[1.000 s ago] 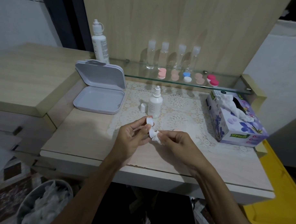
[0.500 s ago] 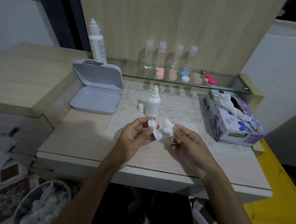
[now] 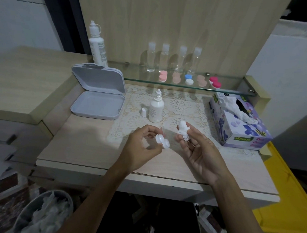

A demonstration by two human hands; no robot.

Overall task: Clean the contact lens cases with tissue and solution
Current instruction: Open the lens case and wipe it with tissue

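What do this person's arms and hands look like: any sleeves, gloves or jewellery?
Both forearms are bare up to the picture's lower edge, with no sleeves in view. The left hand and right hand wear no gloves, and no rings, watch or bracelets show.

Six lens cases (image 3: 188, 79); six bottles (image 3: 156, 108).

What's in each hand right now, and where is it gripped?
Left hand pinches the white lens case at its left cup. Right hand holds a crumpled tissue wad at its lower end, between thumb and fingers.
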